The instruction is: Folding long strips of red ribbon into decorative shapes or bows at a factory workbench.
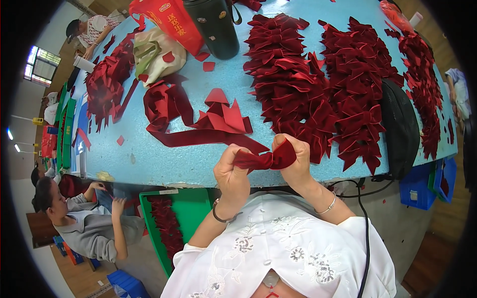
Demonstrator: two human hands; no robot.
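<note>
A dark red velvet ribbon bow is stretched between my hands just above the table's near edge. My left hand pinches its left loop, and my right hand grips the right loop, thumb on top. Behind my hands a long velvet ribbon lies in curls on the blue table. Beside it sit several cut ribbon pieces with lighter red undersides. Finished-looking bows are heaped in long rows beyond my right hand, with a second row to its right.
A dark tumbler, a red bag and a cream cloth bag stand at the back. A black bag lies at right, with a black cable hanging down. Below left is a green bin holding bows; a co-worker sits left.
</note>
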